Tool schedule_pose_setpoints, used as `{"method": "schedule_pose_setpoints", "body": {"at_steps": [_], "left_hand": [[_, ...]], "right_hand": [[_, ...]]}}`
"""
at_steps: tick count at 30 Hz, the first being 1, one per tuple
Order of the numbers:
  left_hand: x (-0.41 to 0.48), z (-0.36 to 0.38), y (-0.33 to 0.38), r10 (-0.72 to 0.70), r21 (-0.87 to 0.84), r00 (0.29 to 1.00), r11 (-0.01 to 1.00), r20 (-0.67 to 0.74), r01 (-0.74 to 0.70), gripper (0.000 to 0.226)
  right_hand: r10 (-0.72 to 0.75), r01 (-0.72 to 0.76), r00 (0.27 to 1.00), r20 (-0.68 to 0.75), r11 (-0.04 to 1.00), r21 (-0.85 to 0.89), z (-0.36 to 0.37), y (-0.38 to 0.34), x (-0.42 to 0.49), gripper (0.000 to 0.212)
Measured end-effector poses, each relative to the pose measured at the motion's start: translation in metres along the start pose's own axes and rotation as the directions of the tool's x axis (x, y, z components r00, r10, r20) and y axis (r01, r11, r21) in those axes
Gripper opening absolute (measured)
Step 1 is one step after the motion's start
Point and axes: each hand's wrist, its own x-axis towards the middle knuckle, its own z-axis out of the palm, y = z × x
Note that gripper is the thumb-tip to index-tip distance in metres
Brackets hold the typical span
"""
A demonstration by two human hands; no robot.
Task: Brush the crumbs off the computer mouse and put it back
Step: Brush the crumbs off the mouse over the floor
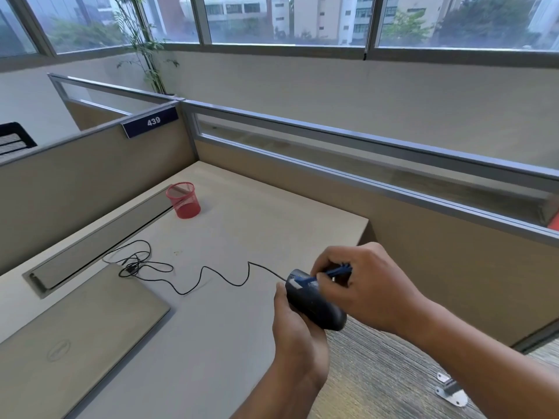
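- Far left, at my eight o'clock, a closed grey laptop (75, 337) lies flat on the desk (242, 237), out of the action.
- Up at ten o'clock stands a red mesh pen cup (183, 200), well clear.
- The black cable (211, 275) snakes from a loose coil near the laptop's far corner across to the mouse; it looks slack, so nothing is tugging.
- Centre now: my left hand (298, 334) is wrapped around the underside of the black computer mouse (314, 300), holding it lifted off the desk near the desk's right edge, at about five o'clock.
- Just right of that, my right hand (367, 282) pinches a small blue brush (329, 273), its tip touching the mouse's front end by the buttons.
- I can't make out any crumbs from here.
- To do this well, I'd say: short flicks away from me toward two o'clock, mouse tilted nose-down so bits fall off, bristles worked along the button seam, light pressure only.
- Keep the left grip firm while the brush pushes.
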Motion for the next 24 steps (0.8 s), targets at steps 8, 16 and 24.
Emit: {"method": "schedule_pose_setpoints", "body": {"at_steps": [8, 16, 24], "left_hand": [[-0.001, 0.002, 0.005, -0.006, -0.011, 0.999, 1.0, -0.034, 0.006, 0.06], [-0.002, 0.005, 0.006, -0.02, -0.015, 1.0, 1.0, -0.011, 0.019, 0.061], [0.0, 0.004, 0.005, -0.015, -0.002, 1.0, 1.0, -0.018, 0.015, 0.061]], "right_hand": [[-0.038, 0.031, 0.999, -0.038, 0.986, -0.163, -0.007, 0.002, -0.016, 0.014], [-0.046, 0.04, 0.999, -0.027, 0.981, -0.189, -0.004, 0.004, -0.019, 0.011], [-0.087, 0.087, 0.996, 0.004, 0.992, -0.088, 0.002, 0.002, -0.016, 0.014]]}}
